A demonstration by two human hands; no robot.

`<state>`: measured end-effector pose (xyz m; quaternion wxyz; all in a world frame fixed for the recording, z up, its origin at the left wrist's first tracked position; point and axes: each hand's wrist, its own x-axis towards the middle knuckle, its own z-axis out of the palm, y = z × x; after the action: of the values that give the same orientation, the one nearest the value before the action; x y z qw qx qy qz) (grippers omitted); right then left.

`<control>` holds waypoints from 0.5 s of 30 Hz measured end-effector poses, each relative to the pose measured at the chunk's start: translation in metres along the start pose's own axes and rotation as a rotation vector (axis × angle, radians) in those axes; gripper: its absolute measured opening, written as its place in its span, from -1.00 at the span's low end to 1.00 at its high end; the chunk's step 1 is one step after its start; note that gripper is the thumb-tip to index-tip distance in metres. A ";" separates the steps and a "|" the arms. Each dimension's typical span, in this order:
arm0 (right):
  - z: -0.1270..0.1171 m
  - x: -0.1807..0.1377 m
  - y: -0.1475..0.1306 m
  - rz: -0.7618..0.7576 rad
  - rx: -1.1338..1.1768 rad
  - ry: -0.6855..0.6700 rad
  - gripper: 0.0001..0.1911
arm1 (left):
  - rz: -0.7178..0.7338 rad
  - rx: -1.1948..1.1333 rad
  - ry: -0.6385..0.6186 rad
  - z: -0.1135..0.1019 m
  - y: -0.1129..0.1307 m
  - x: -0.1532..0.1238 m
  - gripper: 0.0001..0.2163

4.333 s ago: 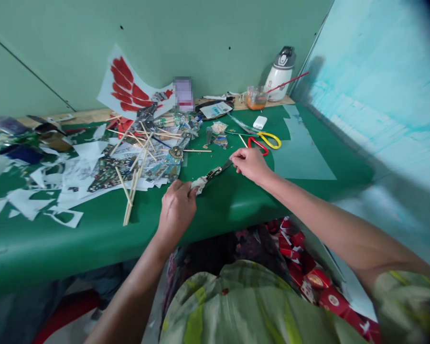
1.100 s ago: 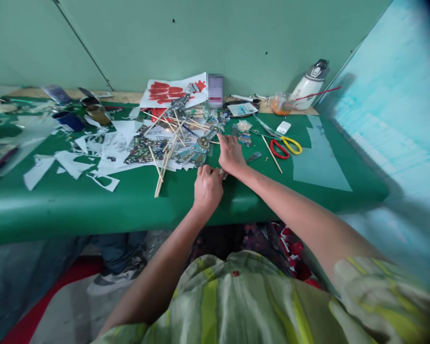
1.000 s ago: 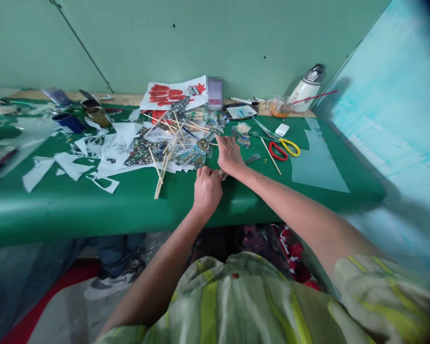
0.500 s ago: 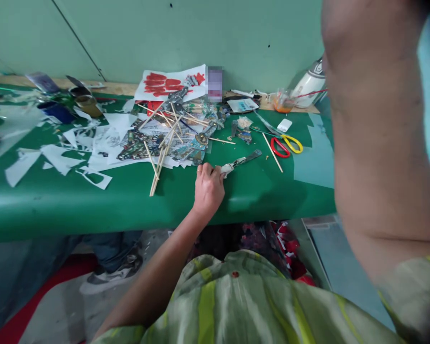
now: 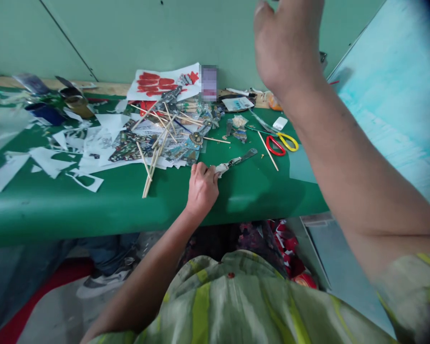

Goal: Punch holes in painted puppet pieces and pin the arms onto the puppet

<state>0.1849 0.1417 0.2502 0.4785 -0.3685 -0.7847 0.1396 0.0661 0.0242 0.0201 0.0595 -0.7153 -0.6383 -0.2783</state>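
Note:
My left hand (image 5: 202, 188) rests at the front of the green table, fingers closed on the near end of a slim tool with a white wrapped handle (image 5: 221, 168) and a flat grey, blade-like end pointing away to the right. Its exact kind is unclear. My right hand (image 5: 286, 45) is raised high in front of the wall, seen from the back. Its thumb is bent and a sliver of something dark shows beside it; the other fingers are cut off by the top edge. Left of the tool lie wooden sticks (image 5: 161, 148) across ornamented cut-outs (image 5: 129, 144).
Scissors with red and yellow handles (image 5: 275, 145), a single stick (image 5: 268, 151) and a white block (image 5: 280, 123) lie to the right. Paper scraps (image 5: 50, 162) and paint jars (image 5: 45, 114) are at left. Behind, a sheet with red shapes (image 5: 155, 83) leans by the wall.
My right arm has swung leftward and away from the camera, bringing the raised hand into view. My left hand keeps its hold on the tool; the whole view has shifted slightly.

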 end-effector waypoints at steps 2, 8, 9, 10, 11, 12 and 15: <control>0.004 -0.004 0.002 0.031 -0.262 0.177 -0.53 | -0.001 -0.009 0.019 0.001 -0.001 0.000 -0.81; 0.022 -0.022 0.034 -0.171 -0.358 -0.121 -0.65 | 0.008 -0.024 0.070 0.004 -0.005 0.000 -0.85; 0.025 -0.031 0.048 -0.125 -0.339 -0.207 -0.69 | 0.009 -0.019 0.071 0.004 -0.005 0.000 -0.85; 0.028 -0.040 0.063 -0.050 -0.344 -0.313 -0.74 | 0.012 -0.015 0.071 0.004 -0.005 0.000 -0.85; 0.029 -0.050 0.081 0.027 -0.360 -0.399 -0.78 | 0.016 -0.012 0.070 0.004 -0.005 0.000 -0.84; 0.029 -0.061 0.098 0.067 -0.361 -0.486 -0.80 | 0.020 -0.012 0.070 0.004 -0.005 0.001 -0.84; 0.025 -0.091 0.146 0.135 -0.394 -0.677 -0.80 | 0.024 -0.026 0.073 0.003 -0.006 0.002 -0.83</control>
<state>0.2532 0.1810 0.0957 0.1028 -0.4373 -0.8838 0.1309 0.0615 0.0283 0.0163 0.0767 -0.7131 -0.6233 -0.3117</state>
